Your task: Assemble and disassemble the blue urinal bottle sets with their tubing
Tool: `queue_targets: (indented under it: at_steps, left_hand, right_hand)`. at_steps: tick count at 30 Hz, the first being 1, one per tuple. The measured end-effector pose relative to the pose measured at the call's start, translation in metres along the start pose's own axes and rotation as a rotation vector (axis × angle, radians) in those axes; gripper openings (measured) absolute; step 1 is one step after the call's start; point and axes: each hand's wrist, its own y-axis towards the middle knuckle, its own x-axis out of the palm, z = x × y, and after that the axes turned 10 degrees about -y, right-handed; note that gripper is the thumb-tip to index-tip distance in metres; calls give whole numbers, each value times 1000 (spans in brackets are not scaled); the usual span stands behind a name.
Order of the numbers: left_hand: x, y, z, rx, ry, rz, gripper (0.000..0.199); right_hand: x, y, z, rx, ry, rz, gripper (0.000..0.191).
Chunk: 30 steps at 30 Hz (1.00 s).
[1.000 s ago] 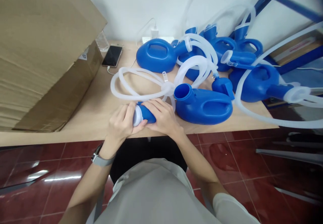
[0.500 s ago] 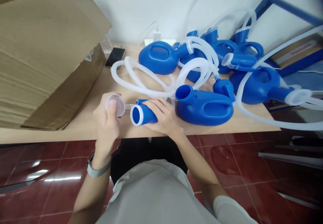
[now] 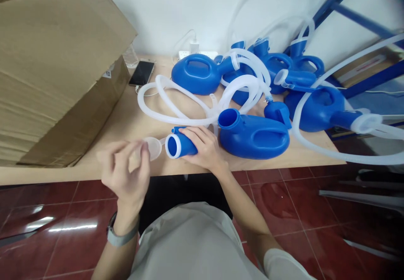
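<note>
My right hand (image 3: 203,147) is wrapped round a blue tubular neck piece (image 3: 186,145) with a white ring at its open mouth, which faces left. A translucent round cap (image 3: 152,149) sits beside that mouth, joined by a short clear strap. My left hand (image 3: 124,170), slightly blurred, has its thumb and forefinger at the cap's left edge, while its other fingers curl apart. Just right of my right hand, a blue plastic jug (image 3: 255,136) with a moulded handle lies on its side, its wide mouth uncapped.
Several blue jugs, one of them a capped jug (image 3: 197,74), lie behind among coiled white hoses (image 3: 176,116). A cardboard box (image 3: 63,61) fills the left. A phone (image 3: 142,73) lies by a power strip (image 3: 202,55). Blue metal shelving (image 3: 362,15) stands at right.
My left hand has shifted down and left and turned, its thumb moving from the cap's middle to its edge. The cap is lower and closer to the neck piece. My right hand keeps its hold.
</note>
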Motion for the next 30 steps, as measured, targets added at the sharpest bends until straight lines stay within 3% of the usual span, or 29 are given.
queue_targets:
  at_steps: [1, 3, 5, 8, 12, 15, 19, 26, 30]
  left_hand:
    - [-2, 1, 7, 59, -58, -59, 22]
    - [-4, 4, 17, 20, -182, -226, 15]
    - [-3, 9, 18, -151, -216, -335, 11]
    - [2, 17, 3, -474, -244, -470, 30]
    - [17, 24, -22, -791, -548, -648, 51]
    - [29, 25, -31, -885, -725, -630, 49]
    - [38, 24, -28, -885, -824, -563, 46]
    - [39, 24, -28, -808, -772, -442, 36]
    - [38, 22, -27, -808, -704, -402, 31]
  right_hand:
    - [1, -1, 0, 6, -3, -11, 46]
    - [3, -3, -1, 16, -9, -26, 46]
    - [5, -5, -2, 3, -10, -14, 45]
    - [7, -8, -2, -40, -13, -4, 46]
    - [7, -10, -2, -65, -25, -25, 48]
    - [7, -11, -1, -49, -21, -42, 47]
    - [7, -12, 1, -33, 16, -49, 43]
    - [3, -11, 0, -89, 58, 73, 40]
    - [5, -10, 1, -116, 31, 53, 41]
